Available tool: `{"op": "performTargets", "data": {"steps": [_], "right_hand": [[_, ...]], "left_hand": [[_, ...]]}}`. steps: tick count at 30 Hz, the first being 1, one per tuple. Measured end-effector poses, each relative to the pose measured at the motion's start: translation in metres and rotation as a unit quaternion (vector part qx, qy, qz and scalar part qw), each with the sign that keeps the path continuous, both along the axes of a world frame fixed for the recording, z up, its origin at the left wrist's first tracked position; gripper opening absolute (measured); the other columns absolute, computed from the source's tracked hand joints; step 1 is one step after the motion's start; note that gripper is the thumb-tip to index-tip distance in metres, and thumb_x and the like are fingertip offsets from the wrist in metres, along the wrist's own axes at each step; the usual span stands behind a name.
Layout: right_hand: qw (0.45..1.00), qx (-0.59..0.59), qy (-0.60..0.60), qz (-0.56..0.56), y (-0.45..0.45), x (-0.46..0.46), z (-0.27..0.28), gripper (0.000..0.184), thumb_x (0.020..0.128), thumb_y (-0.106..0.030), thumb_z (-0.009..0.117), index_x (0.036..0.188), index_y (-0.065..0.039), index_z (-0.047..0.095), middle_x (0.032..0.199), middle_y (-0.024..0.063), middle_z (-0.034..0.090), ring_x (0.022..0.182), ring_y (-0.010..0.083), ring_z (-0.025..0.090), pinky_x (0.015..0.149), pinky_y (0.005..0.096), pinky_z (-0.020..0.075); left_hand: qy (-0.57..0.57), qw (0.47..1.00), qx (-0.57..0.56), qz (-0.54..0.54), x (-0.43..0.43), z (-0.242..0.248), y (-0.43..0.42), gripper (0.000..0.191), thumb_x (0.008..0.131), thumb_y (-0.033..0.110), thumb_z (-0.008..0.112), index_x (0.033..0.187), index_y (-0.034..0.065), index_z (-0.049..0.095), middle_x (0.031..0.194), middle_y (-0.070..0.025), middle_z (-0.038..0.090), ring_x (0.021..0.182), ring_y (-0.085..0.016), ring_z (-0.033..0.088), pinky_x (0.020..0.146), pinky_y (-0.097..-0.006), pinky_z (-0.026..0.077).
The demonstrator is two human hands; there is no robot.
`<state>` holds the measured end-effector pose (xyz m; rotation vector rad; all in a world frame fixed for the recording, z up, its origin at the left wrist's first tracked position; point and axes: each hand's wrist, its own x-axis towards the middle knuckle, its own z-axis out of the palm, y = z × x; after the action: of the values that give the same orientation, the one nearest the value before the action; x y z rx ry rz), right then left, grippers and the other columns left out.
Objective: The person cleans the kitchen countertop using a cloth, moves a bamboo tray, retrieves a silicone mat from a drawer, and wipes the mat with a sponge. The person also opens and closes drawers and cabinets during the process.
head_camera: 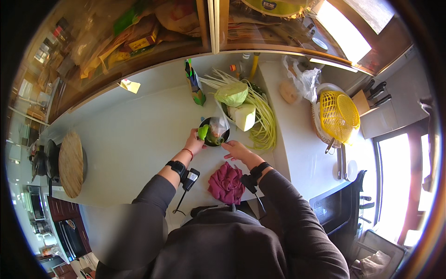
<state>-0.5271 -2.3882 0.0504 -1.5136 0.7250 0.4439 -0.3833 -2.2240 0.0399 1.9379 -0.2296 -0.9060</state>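
A dark bowl [226, 137] stands on the white counter in front of me. In it are a bright green pepper [202, 132], darker green vegetables [213, 139] and a clear plastic bag [218, 124] with something reddish inside. My left hand [195, 142] grips the bowl's left side, close by the pepper. At the lower right rim, my right hand [238, 150] has its fingers apart and holds nothing that I can see; its fingertips are at the rim, and whether they touch it is unclear. Nearer my body lies a crumpled dark-red cloth [227, 183].
Behind the bowl are a cut cabbage [231, 94], a white vegetable chunk [245, 117], long pale-green stalks [267, 130] and an upright printed packet [195, 83]. A yellow basket [338, 113] and knife block [362, 103] stand right. A round wooden board [70, 164] is left. Glass-fronted cabinets [212, 28] hang overhead.
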Motion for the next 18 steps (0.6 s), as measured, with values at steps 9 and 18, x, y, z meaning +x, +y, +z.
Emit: {"op": "performTargets", "data": {"steps": [9,18], "right_hand": [[0.977,-0.207,-0.035,0.033,0.019,-0.059,0.026,0.047,0.085,-0.045,0.056,0.077,-0.001,0.069,0.065,0.0115,0.066,0.065,0.0227,0.065,0.067,0.0348,0.0512],[0.959,-0.119,-0.089,-0.242,-0.066,-0.156,0.113,0.029,0.092,-0.028,0.056,0.086,-0.001,0.063,0.070,0.0083,0.067,0.065,0.0172,0.068,0.055,0.0247,0.0466]], "left_hand": [[0.131,0.988,-0.045,-0.072,-0.061,0.046,0.039,0.049,0.089,0.001,0.055,0.123,0.0109,0.021,0.110,-0.0113,0.055,0.079,-0.021,0.068,0.060,-0.0267,0.051],[0.162,0.921,-0.241,-0.260,-0.086,0.113,-0.018,0.040,0.093,0.006,0.054,0.129,0.0088,0.036,0.118,-0.0119,0.055,0.096,-0.018,0.064,0.074,-0.0260,0.050]]}}
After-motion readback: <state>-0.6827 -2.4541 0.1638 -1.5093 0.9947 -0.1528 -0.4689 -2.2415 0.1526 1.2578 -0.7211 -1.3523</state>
